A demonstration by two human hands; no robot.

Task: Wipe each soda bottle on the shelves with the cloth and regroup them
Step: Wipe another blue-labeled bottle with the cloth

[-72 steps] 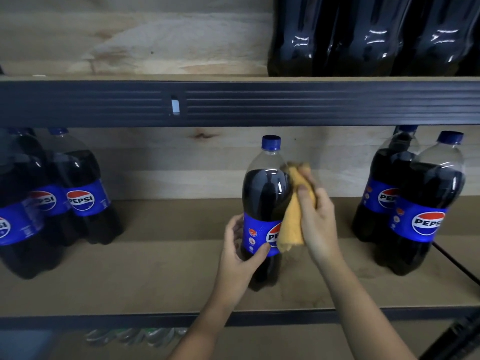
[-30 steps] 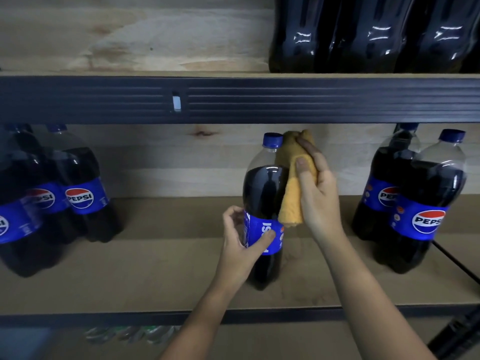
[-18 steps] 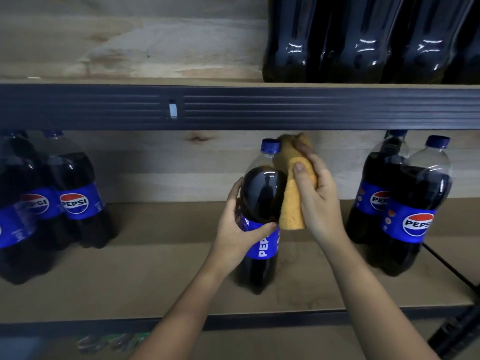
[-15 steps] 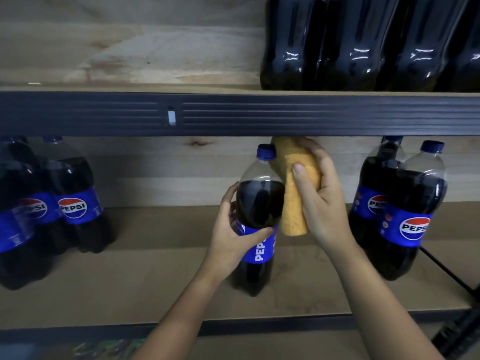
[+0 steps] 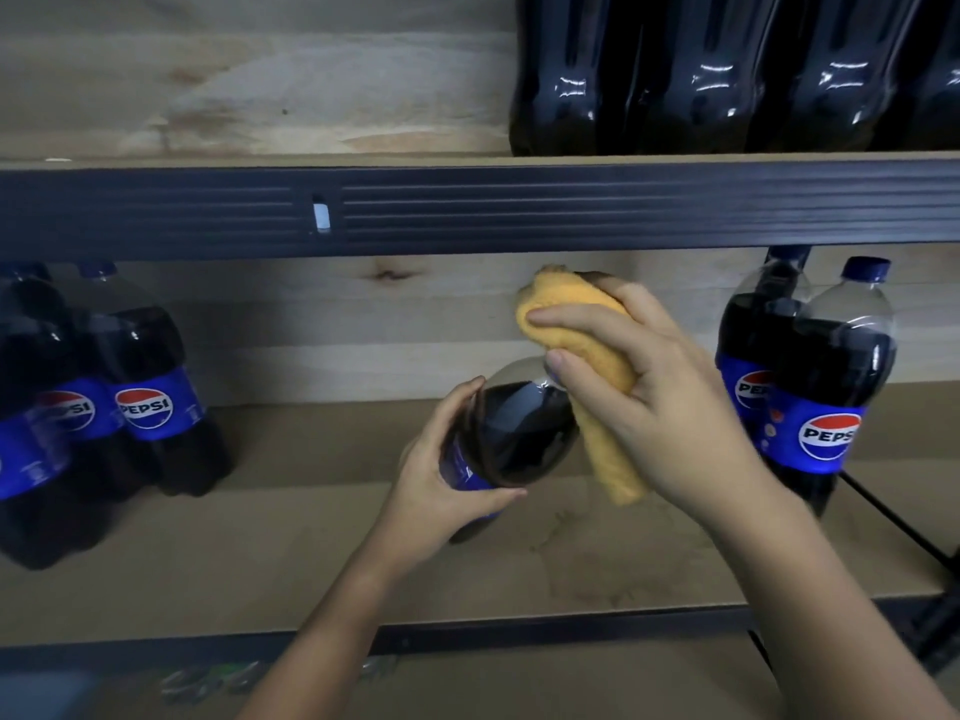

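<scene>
The soda bottle (image 5: 511, 433) under attention stood at the middle of the lower shelf (image 5: 260, 553), tilted with its top leaning toward the right and toward the camera. Whether its base rested fully on the shelf board could not be told, as the left hand covered it.

The left hand (image 5: 441, 498) was closed around the bottle at its blue label, thumb across the near side and fingers curled round the far side. This grip sat on the lower half of the body; the dark shoulder of the bottle rose above and to the right of it.

The right hand (image 5: 644, 402) was closed on a folded orange cloth (image 5: 587, 345), fingers wrapped over the top of the cloth and thumb pressed near the bottle's clear neck. The cloth covered the cap end of the bottle entirely; the cap was not visible. A tail of cloth hung below the palm, just beside the bottle's right flank.

Two bottles (image 5: 826, 387) stood upright at the right of the same shelf, well apart from the held one. A group of bottles (image 5: 145, 402) stood at the left. Dark bottles (image 5: 727, 75) lined the upper shelf (image 5: 467, 210) at right.
</scene>
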